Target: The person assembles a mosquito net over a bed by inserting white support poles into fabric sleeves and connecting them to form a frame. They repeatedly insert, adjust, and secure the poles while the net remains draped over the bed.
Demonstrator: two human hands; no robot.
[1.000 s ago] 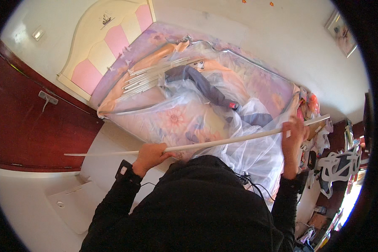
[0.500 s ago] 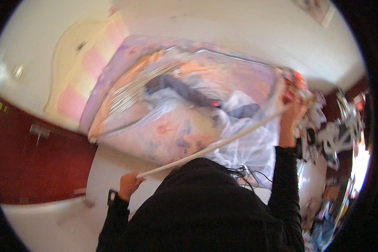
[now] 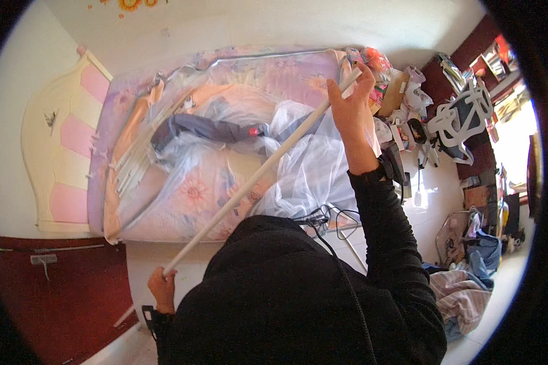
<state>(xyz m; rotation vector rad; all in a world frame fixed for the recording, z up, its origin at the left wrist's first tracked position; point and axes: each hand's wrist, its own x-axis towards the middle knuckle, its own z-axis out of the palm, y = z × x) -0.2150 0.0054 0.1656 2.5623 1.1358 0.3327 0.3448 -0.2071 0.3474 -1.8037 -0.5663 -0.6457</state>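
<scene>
A long, slim white pole [image 3: 249, 184] slants across in front of me, over the near side of the bed. My left hand [image 3: 162, 288] is closed around its lower part, and a short end sticks out beyond that hand. Near the upper end, my right hand [image 3: 354, 115] holds the pole between thumb and fingers. Beneath it on the bed [image 3: 195, 225] lie sheer white netting [image 3: 310, 170], a dark grey bundle [image 3: 204, 128] with a red spot, and several thin white poles [image 3: 137, 161] at the left.
A cream and pink headboard [image 3: 67, 140] stands left of the bed, above a dark red surface [image 3: 49, 304]. Bags and boxes crowd the right end, near a white-framed item [image 3: 463, 118]. Clothes [image 3: 463, 298] lie at lower right. Black cables [image 3: 323, 216] hang by my body.
My view has shifted, and the bed sits further left in it. The pole slopes more steeply now, its right end raised. Both hands still hold it.
</scene>
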